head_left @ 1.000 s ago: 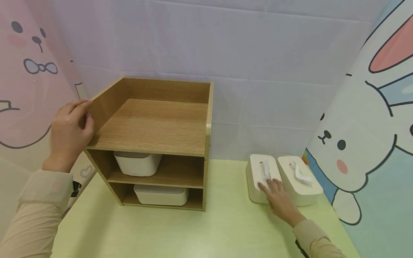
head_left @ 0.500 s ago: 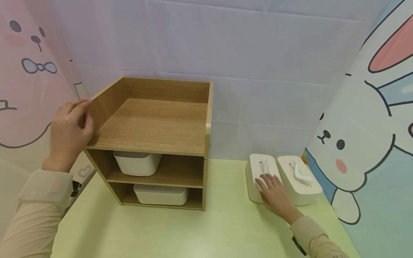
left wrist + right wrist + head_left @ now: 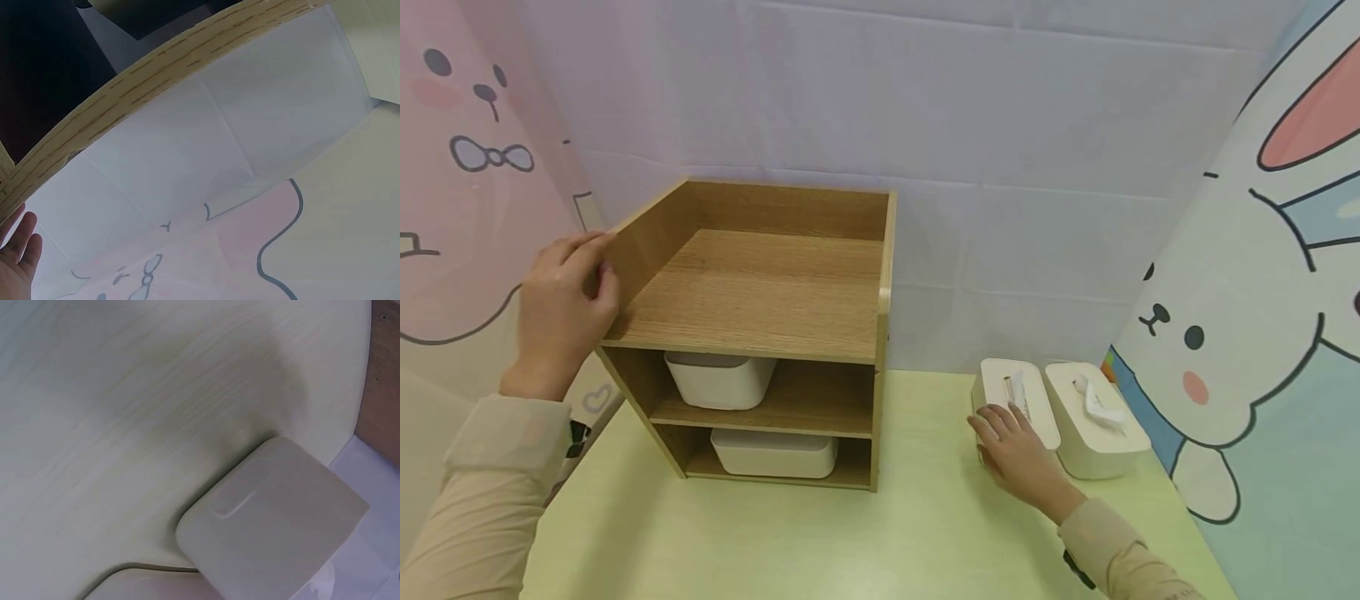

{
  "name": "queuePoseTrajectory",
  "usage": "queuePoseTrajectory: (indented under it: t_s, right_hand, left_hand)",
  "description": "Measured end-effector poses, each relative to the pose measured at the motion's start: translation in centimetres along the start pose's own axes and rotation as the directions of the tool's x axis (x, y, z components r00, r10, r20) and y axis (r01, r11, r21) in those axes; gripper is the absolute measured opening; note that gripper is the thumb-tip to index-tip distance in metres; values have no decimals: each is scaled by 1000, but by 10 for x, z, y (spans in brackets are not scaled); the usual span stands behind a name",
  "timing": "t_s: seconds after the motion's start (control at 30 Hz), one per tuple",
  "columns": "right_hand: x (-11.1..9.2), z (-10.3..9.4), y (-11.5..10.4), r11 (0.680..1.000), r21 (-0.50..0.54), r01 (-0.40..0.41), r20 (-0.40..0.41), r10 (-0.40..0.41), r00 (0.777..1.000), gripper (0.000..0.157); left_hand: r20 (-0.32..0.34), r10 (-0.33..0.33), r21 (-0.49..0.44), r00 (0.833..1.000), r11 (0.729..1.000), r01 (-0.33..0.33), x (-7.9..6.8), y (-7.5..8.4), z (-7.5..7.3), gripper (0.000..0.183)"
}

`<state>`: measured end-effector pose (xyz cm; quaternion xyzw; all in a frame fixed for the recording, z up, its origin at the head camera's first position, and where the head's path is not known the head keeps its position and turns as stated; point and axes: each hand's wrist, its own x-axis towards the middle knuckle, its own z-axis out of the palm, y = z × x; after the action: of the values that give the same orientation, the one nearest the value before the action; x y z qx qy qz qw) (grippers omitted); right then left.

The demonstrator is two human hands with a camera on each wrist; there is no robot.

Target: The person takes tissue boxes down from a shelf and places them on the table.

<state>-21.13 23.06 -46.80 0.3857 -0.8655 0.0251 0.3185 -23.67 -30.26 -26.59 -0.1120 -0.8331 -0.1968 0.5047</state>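
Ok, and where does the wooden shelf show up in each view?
Head: the wooden shelf stands left of centre.
Left wrist: its wooden edge slants across the upper left.
Right wrist: what looks like its brown side panel shows at the upper right.
Shared landmark: the pale backdrop cloth, also lower right in the right wrist view.
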Motion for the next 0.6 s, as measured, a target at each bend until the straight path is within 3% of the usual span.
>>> queuePoseTrajectory:
  t_s: [0.3,0.6]
  right_hand:
    - [17,2,-22,998,-15,62,21,-62,998,49]
    - [35,-3,-46,989,-18,145,51,-144,988,39]
  left_hand:
    - [4,0,3,1000,1000,0,-1,-1,0,31]
    - [0,4,6,1000,1000,-4,-1,-2,1,31]
